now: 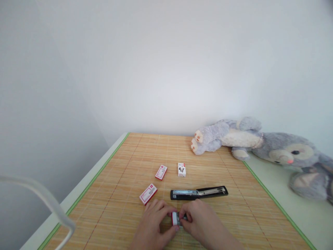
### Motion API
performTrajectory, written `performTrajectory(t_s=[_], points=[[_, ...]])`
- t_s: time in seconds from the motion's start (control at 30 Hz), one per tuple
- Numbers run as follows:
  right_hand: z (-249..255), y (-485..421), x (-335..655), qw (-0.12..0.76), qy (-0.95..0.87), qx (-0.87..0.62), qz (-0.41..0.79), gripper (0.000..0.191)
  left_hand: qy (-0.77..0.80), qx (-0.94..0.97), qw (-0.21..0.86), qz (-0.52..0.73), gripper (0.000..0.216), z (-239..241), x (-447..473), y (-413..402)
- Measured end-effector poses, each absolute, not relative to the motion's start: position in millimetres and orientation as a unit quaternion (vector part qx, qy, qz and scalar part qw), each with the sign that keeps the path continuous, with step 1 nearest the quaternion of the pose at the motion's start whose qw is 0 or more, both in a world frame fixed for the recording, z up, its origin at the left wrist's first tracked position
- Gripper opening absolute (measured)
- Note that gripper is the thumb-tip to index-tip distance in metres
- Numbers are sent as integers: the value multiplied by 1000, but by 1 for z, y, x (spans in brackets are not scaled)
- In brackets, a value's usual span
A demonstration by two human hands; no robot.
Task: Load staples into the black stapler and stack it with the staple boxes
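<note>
Left hand point(153, 225): enters from the lower edge; fingers curled in and pinching the left end of the small box point(175, 218); grasping, not slack
Right hand point(200, 222): mirrors it from the other side; fingertips closed on the right end of the same box; the thumb is hidden, so I cannot tell how it bears
Small box: white with a red edge; held between the two hands just above the bamboo mat point(122, 208), at the near side, in front of the stapler point(199, 192); mostly covered by fingers; a grey part shows at its right side, perhaps an inner tray, too small to be sure
Stapler: black, swung open flat, metal channel facing up; lies just beyond the hands, apart from them
Other boxes: a flat box point(148, 193) near the left hand; a second flat box point(161, 172) and an upright box point(181, 169) farther back; none touched
Surroundings: a plush rabbit point(273, 146) lies at the far right, half on the mat, half on the table point(299, 208); a white cable point(47, 199) loops in at the lower left
Step in hand, as I judge it: working the little box open with both hands
Doing it well: grip the sleeve by its edges, not its flat faces, so that nothing inside is squeezed; pull straight along the box's length rather than twisting; hold it level and low over the mat so loose contents cannot scatter; let one hand anchor while the other does the moving; use light pressure, since thin card crushes easily
</note>
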State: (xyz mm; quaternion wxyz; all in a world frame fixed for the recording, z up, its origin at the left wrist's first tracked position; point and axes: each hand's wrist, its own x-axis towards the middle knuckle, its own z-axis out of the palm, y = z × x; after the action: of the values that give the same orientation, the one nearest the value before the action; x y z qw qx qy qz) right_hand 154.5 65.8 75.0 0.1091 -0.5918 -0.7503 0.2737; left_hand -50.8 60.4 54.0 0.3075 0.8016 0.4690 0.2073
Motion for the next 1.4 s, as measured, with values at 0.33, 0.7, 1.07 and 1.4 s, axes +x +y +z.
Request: performTrajectory(t_s=[0.33, 0.7, 1.07, 1.4], points=[[93, 62, 192, 121, -714, -622, 298, 29, 467, 802, 301, 218, 29, 48, -54, 61], [75, 52, 187, 138, -713, -595, 343, 17, 465, 809, 297, 200, 41, 44, -39, 65], [98, 81, 287, 251, -740, -611, 128, 58, 521, 796, 210, 226, 46, 44, -21, 63], [126, 108, 278, 282, -715, -544, 337, 21, 580, 767, 167, 220, 44, 47, -3, 58]])
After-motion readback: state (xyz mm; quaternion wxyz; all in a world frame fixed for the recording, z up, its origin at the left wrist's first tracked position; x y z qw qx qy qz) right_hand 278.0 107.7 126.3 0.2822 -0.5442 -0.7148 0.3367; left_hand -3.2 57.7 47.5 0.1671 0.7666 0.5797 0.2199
